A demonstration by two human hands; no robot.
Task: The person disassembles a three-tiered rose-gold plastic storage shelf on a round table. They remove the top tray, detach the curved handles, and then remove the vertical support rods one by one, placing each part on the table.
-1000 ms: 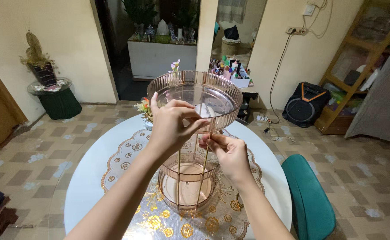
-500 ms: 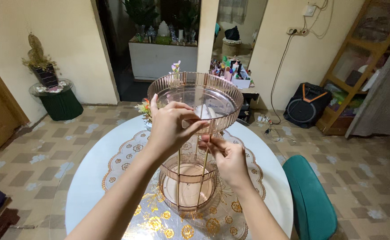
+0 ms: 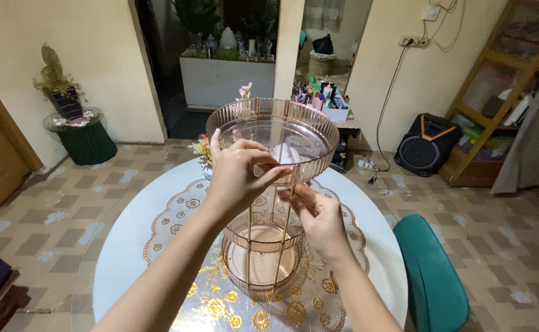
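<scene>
Two-tier pink plastic stand (image 3: 269, 203) sits mid-table on a round white table (image 3: 128, 246), over a gold-patterned doily (image 3: 177, 215). Upper tray (image 3: 273, 132) is raised on thin gold rods (image 3: 286, 227) above the lower tray (image 3: 263, 261). Left hand (image 3: 235, 172) wraps the near rim of the upper tray, fingers closed over the edge, thumb inside. Right hand (image 3: 318, 218) is just under that tray, fingertips pinched closed on the top of a rod; what exactly they grip there is too small to tell. To the right stands a teal chair (image 3: 429, 270); far behind, a dark speaker (image 3: 426, 144) against the wall. Judgement: the work looks like seating or tightening a rod at the tray's underside. Best done with the left hand holding the tray level, the right turning the rod straight along its axis, not levering sideways, so the other rods stay upright.
</scene>
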